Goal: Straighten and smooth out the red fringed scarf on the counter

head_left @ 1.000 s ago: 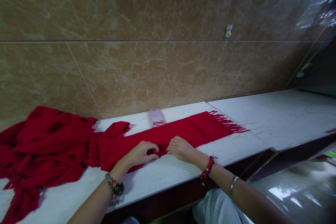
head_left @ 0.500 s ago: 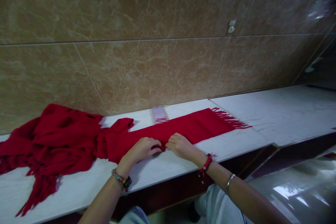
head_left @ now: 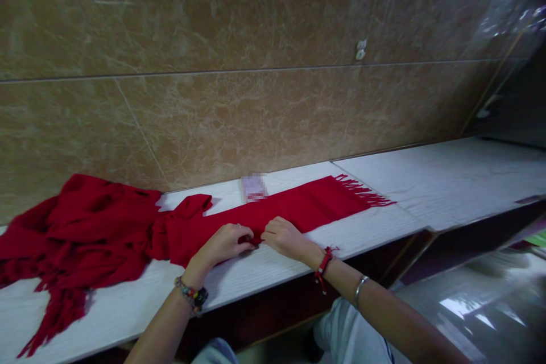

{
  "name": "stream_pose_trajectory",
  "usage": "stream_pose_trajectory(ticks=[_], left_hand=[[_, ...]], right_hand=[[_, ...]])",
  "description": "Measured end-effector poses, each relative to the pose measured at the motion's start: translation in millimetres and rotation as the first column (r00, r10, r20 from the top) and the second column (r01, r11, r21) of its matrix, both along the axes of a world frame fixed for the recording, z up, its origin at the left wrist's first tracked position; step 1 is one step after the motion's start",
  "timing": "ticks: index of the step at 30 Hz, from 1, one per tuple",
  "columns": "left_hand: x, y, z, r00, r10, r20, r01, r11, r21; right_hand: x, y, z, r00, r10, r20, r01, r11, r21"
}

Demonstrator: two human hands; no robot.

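A red scarf [head_left: 307, 203] with a fringed end lies flat along the white counter, its fringe to the right. The rest of the red cloth is heaped in loose folds at the left, with more fringe hanging toward the front. My left hand [head_left: 230, 242], beaded bracelet at its wrist, pinches the scarf's near edge. Right beside it, my right hand [head_left: 284, 234] is closed on the same edge, a red cord bracelet and a silver bangle on that arm. The fingertips of both hands nearly meet, and the cloth between them is partly hidden.
The white wood-grain counter [head_left: 426, 182] runs along a brown marble-tiled wall [head_left: 239, 119]. Behind the scarf lies a small pale blurred packet [head_left: 253, 186]. Below the counter's front edge are dark recesses, and my knees [head_left: 350, 330] are close to them. A small white fitting [head_left: 360, 50] is on the wall.
The whole view has shifted slightly, so things appear a little farther left. Both hands stay at the scarf's near edge, with the left fingers bent a bit more around the cloth.
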State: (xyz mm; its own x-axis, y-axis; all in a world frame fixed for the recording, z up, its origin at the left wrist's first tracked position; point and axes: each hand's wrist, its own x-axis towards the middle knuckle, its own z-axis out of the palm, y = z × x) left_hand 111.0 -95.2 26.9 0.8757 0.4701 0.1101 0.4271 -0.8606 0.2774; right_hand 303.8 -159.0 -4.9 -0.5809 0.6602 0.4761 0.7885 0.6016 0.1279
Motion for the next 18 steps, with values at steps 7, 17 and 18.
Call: stream_pose_trajectory(ticks=[7,17,18], left_hand=[[-0.9,0.3,-0.1,0.999,-0.035,-0.022,0.035,0.999,0.019],[-2.7,2.3,2.4,0.996,-0.074,-0.059,0.074,0.997,0.005],[-3.1,2.4,3.1,0.996,-0.067,-0.062,0.067,0.998,0.003]], right_hand=[[-1.0,-0.7,-3.0,0.999,-0.009,-0.035,0.010,1.000,0.026],[-4.9,-4.4,-0.4,0.998,0.022,-0.052,-0.022,1.000,0.000],[-6.1,-3.4,-0.5,0.999,0.010,-0.053,-0.010,1.000,-0.007]])
